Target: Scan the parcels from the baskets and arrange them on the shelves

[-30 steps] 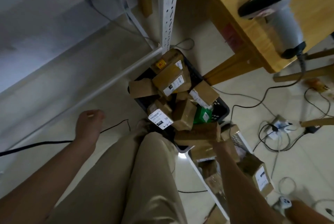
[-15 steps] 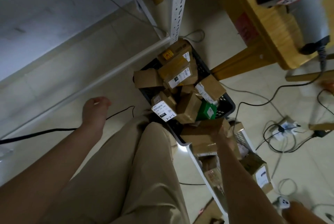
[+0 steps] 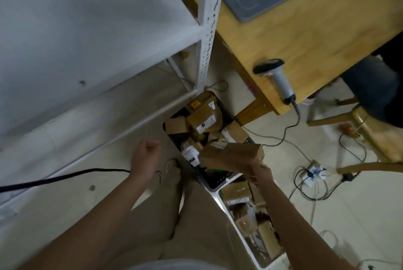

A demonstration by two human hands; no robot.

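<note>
Half a second ago the right hand (image 3: 258,171) was low at the near edge of the baskets with a brown parcel (image 3: 233,156) under it. Now the hand has raised that parcel, and its fingers are clamped on the right end while the box hangs tilted above the black basket (image 3: 226,113). The left hand (image 3: 145,158) is still free beside the leg, loosely curled and holding nothing. There are two baskets, the black one and a white basket (image 3: 220,201) nearer the body, both heaped with parcels (too jumbled to count exactly). One parcel is in hand. One scanner (image 3: 277,77) lies on the wooden table (image 3: 305,36), beside the one shelf rack (image 3: 210,18).
</note>
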